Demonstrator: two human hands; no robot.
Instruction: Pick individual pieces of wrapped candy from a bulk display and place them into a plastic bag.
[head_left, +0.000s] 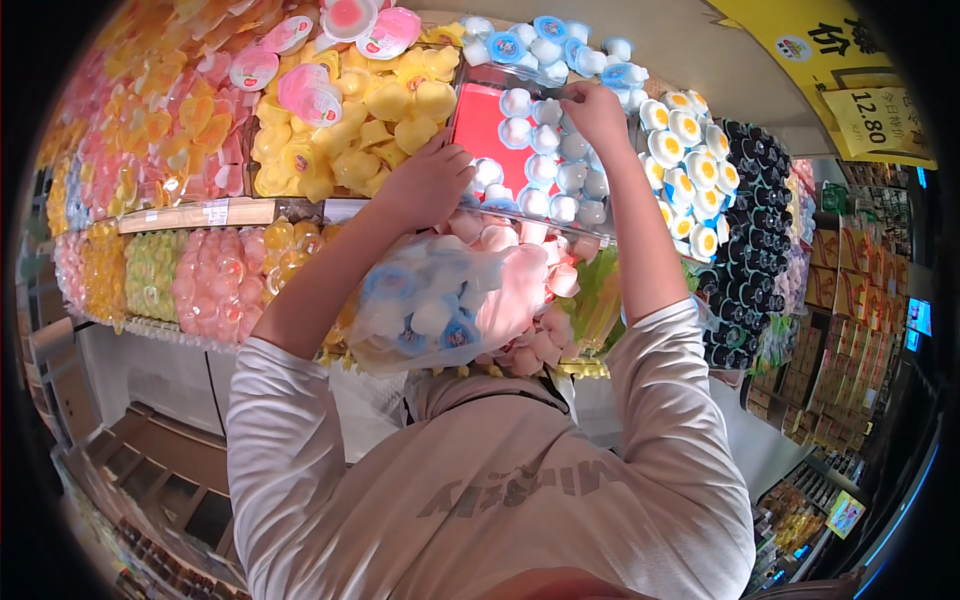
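Note:
A clear-walled tray (457, 112) with a red bottom (484, 124) stands before me, with rows of white jelly cups (534, 202) over its middle and right side. My left hand (431, 178) is at the tray's left side, fingers bent and partly hidden. By the tray's far right part is my right hand (598, 112), its fingertips close together beside the cups; whether they pinch one is hidden. Below the tray, a translucent plastic bag (487, 264) holds blue-lidded white jelly cups (431, 315) and lies over pink cups (536, 345).
Yellow jelly cups (349, 154) fill the bin left of the tray. Loose blue-lidded cups (547, 49) lie beyond it. To the right are egg-like cups (684, 127) and dark cups (750, 247). A yellow price sign (862, 120) hangs at upper right.

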